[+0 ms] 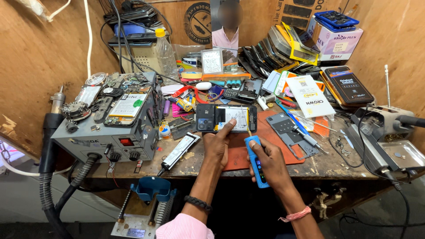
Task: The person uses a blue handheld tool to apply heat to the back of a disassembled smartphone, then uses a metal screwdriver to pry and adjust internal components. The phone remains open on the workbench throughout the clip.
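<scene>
Smartphone (226, 118) with its back cover already off lies flat at the far edge of a red work mat (265, 141) on the tabletop (325, 164), battery and camera module exposed. That much looks done; judging by the tool at work, the inside is not yet finished, and no cover is back on. The left hand (217, 144) presses its fingertips on the phone's near edge, steadying it. The right hand (270, 163) is clenched around a blue electric screwdriver (256, 161), whose thin bit points up toward the phone's lower right part. Whether the bit touches a screw I cannot tell.

As for containers, a small metal tray (405, 155) at the right holds one tiny part. A clear plastic bottle (164, 53) stands behind the grey rework station (110, 132); its contents cannot be made out. A white cardboard box (338, 42) at the back carries blue phone frames on top.
</scene>
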